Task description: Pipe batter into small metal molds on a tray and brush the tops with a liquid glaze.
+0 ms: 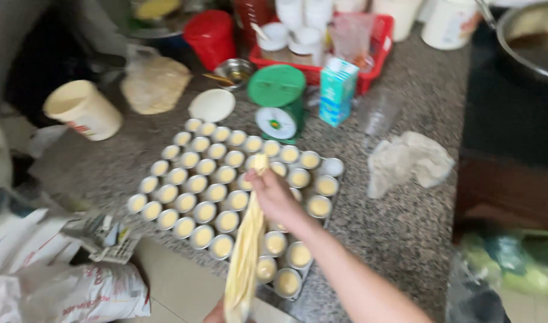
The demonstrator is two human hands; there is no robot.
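My bench (399, 227) is a speckled grey stone top, and it takes up most of what I see. To the far right a big metal pan (534, 39) sits on a dark surface. On the floor at lower left lie white sacks (58, 293).

In the middle of the bench sits a metal tray (332, 206) packed with rows of small round cups (205, 194), each filled with pale yellow batter. Behind it stand a green kitchen scale (278, 101), a red basket (375, 51) of white tubs, a red container (211, 36) and a teal and white carton (337, 90). A cream bucket (82, 109) lies tipped on its side at left, near a clear bag of dough (154, 84) and a white lid (211, 105). A crumpled white cloth (408, 161) lies right of the tray, just apart from it.

I hold a long piping bag (245, 257) of yellow batter over the tray. My right hand (274, 194) is closed around its upper part, with the tip (260, 162) poking up just above the cups in the middle rows. My left hand (216, 314) is at the bottom edge, under the bag's lower end; only a sliver of it shows, so I cannot tell how it grips.
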